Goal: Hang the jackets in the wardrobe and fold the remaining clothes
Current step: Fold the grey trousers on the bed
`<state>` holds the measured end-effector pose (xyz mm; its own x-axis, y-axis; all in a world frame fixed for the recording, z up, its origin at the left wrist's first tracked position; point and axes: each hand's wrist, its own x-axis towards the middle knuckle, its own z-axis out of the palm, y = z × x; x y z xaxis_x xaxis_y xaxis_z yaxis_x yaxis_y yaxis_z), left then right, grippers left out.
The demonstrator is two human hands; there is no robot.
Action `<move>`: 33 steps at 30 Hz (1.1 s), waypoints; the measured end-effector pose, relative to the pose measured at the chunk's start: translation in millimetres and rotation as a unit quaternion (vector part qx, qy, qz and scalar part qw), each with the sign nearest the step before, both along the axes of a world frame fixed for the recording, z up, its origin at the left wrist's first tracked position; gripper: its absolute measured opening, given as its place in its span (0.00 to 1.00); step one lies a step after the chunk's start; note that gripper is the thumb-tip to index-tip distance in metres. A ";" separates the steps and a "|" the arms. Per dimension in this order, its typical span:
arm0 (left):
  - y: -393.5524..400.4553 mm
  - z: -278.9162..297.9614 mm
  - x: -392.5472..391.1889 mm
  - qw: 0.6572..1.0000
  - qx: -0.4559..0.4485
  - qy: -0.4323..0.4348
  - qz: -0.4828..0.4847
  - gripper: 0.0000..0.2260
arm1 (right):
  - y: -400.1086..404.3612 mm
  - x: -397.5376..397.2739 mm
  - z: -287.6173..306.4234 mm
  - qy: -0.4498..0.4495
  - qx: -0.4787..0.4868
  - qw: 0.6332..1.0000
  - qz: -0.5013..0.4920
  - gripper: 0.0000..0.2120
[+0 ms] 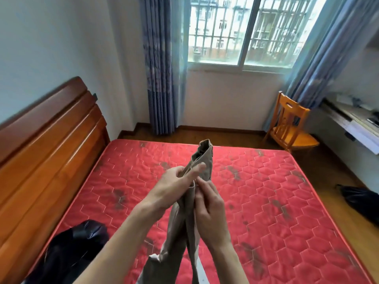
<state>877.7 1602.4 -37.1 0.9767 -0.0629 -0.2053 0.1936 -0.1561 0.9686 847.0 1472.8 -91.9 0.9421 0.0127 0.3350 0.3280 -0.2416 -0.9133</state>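
— What's around me at the edges?

— Red quilted mattress (256,197) fills the middle. Wooden headboard (47,140) runs down my left, and a dark garment (69,255) lies heaped on the near-left corner. On the right, bare wood floor lies beside the bed, with a dark bundle (363,199) on it; an orange chair (291,124) stands at the far right near the curtains.

— And the khaki trousers (184,228)?

— Raised above the mattress between my hands, bunched lengthwise, one end pointing up toward the window. My left hand (174,185) holds them with fingers partly extended; my right hand (209,206) pinches the cloth just beside it.
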 end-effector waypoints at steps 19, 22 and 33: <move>-83.4 76.4 -20.2 0.979 0.027 0.033 -0.200 0.19 | -238.7 59.6 107.2 0.214 -0.071 0.907 0.356 0.28; -77.6 85.8 -14.6 0.984 0.019 0.025 -0.173 0.18 | -242.5 61.8 119.0 0.200 -0.106 0.914 0.337 0.17; -76.8 110.0 32.4 0.896 0.373 -0.096 -0.220 0.10 | -229.1 98.3 134.1 0.090 -0.113 0.969 0.199 0.13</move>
<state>910.0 1525.6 73.0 0.9127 -0.3660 -0.1816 -0.2045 -0.7940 0.5724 945.2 1243.7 42.3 0.8899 0.4422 0.1121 0.2774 -0.3295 -0.9025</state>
